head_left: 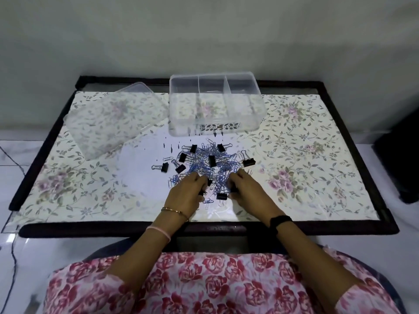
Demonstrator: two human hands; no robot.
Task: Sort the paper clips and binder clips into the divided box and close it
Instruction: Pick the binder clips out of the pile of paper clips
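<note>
on the near edge of the pile [204, 164], both hands dig in among the clips.
left hand [186, 191] and right hand [246, 189] curl around black binder clips, grips partly hidden. box [216, 105] sits open straight ahead beyond the pile, long side facing us, right hand marginally nearer; lid [113, 118] lies far left.

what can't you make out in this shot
Head view, the only one:
- Left hand and right hand: fingers curl into the clip pile, so what each holds is hidden.
- Clips under the hands: covered.
- Paper clip count: too small and tangled.
- Box compartments: clear walls and glare; any contents are unclear.
- Lid: clear, so its edges blur into the floral cloth.
</note>
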